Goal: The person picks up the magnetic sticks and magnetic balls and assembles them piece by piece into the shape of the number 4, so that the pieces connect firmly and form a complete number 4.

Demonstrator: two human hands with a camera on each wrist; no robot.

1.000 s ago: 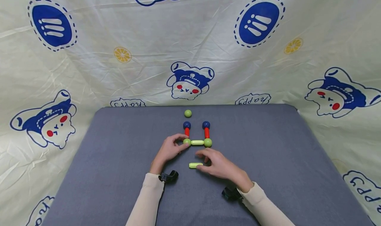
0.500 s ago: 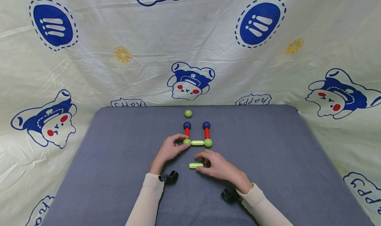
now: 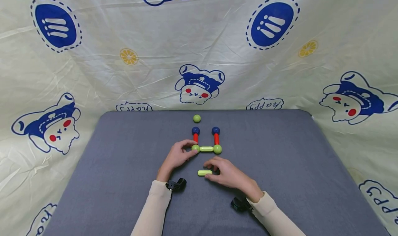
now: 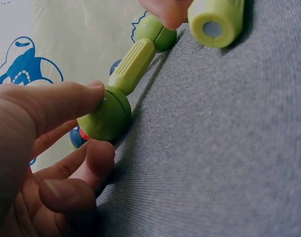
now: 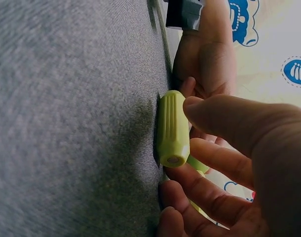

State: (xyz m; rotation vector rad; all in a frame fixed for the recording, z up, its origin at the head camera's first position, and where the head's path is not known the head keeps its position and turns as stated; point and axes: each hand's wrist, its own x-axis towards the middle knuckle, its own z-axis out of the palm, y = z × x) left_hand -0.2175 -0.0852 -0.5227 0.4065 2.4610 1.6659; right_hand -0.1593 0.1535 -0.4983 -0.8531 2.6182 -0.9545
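Observation:
A U-shaped build of toy rods and balls lies on the table. A light-green rod (image 3: pixel 206 149) joins a left green ball (image 3: pixel 195 148) and a right green ball (image 3: pixel 217 149); red rods (image 3: pixel 216 138) run from these to blue balls (image 3: pixel 216 130). My left hand (image 3: pixel 178 156) holds the left green ball between thumb and fingers, its thumb on the ball in the left wrist view. A loose light-green rod (image 5: pixel 173 128) lies nearer me. Beside it my right hand (image 3: pixel 228 173) is spread, thumb (image 5: pixel 202 109) at the rod's edge, with a gap between rod and fingers.
A single green ball (image 3: pixel 197 118) sits beyond the build, near the far edge of the grey table (image 3: pixel 280 153). Printed cloth (image 3: pixel 149 80) hangs behind and along the sides. Each wrist wears a black camera (image 3: pixel 176 184).
The right hand has shifted very slightly toward me, and more of the loose rod shows. The left hand and the build stay in place.

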